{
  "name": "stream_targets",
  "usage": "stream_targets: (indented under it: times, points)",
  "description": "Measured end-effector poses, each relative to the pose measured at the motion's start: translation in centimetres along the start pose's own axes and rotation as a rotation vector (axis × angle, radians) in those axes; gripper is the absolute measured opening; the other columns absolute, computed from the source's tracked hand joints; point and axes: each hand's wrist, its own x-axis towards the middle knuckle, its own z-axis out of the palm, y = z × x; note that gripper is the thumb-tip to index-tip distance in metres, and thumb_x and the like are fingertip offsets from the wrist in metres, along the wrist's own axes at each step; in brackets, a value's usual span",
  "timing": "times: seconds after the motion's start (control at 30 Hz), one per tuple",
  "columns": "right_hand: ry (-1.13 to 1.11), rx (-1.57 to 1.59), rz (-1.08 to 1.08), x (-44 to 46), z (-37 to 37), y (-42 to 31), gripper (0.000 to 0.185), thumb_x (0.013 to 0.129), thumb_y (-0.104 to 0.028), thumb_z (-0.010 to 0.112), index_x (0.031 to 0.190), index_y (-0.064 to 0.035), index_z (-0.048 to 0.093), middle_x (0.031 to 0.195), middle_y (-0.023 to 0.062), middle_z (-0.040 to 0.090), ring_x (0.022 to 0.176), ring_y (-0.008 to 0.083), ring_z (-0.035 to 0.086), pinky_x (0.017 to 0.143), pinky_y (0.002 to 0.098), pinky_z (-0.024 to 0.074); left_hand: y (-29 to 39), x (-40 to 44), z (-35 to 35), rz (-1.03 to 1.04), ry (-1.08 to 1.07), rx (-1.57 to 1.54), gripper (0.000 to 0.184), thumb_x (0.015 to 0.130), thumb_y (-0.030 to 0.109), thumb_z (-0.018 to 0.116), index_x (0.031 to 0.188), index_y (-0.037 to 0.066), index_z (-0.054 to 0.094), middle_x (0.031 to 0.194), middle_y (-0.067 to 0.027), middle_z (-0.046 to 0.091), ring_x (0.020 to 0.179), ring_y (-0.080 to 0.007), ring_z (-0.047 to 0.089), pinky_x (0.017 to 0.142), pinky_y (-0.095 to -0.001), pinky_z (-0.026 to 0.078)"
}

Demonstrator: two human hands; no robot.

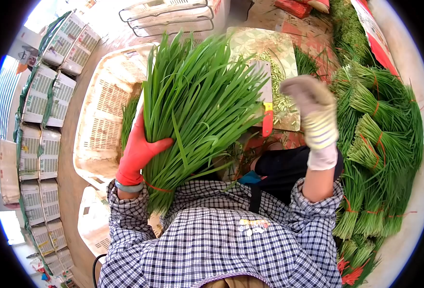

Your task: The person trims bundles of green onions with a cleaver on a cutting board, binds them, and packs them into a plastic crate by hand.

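Note:
My left hand (139, 151), in a red glove, is wrapped round the side of a large bunch of garlic chives (192, 105). The thumb lies across the leaves, which fan up and to the right. A thin red tie (158, 187) circles the bunch near its pale cut ends, close to my lap. Raised on the right is my right hand (313, 108), in a pale striped glove; motion smears its fingers, and nothing shows in it. Nearest to it are a cutting board (238, 41) with chopped stem pieces (280, 79) and a knife with a red and yellow handle (267, 117).
A white plastic crate (89, 149) with some greens stands on the left, another crate (89, 225) below it. Several tied chive bundles (373, 139) are heaped on the right. Stacked crates (173, 17) stand at the back, and printed boxes (43, 96) line the far left.

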Motion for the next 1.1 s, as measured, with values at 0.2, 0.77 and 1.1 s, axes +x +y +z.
stream_targets:
  times: [0.2,0.77,1.1]
  points:
    - [-0.259,-1.085,-0.121,1.6,6.9,1.9,0.038,0.084,-0.042,0.067,0.094,-0.0066,0.074,0.09,0.0153,0.071,0.087,0.0328,0.067,0.079,0.0407,0.052,-0.3,0.9,0.5,0.112,0.027,0.072,0.097,0.069,0.007,0.078,0.151,0.002,0.027,0.138,-0.0124,0.052,0.126,-0.0208,0.05,0.107,-0.0349,0.04]
    - [-0.185,-0.595,-0.29,-2.7,1.0,0.6,0.014,0.08,-0.007,0.069,0.095,-0.0058,0.07,0.099,0.0111,0.068,0.095,0.0298,0.064,0.083,0.0383,0.0512,-1.3,1.3,-0.5,-0.024,0.033,-0.063,0.095,0.071,0.005,0.075,0.152,0.002,0.025,0.136,-0.0133,0.053,0.121,-0.0205,0.053,0.104,-0.0334,0.043]
    - [-0.276,-0.712,0.146,-2.2,4.2,6.7,0.025,0.088,-0.026,0.065,0.102,-0.0054,0.069,0.088,0.0187,0.07,0.087,0.0358,0.067,0.079,0.0424,0.0523,-2.0,1.3,-1.1,-0.102,0.057,-0.189,0.084,0.075,0.003,0.072,0.149,0.003,0.033,0.131,-0.0122,0.057,0.114,-0.0204,0.058,0.097,-0.0325,0.048]
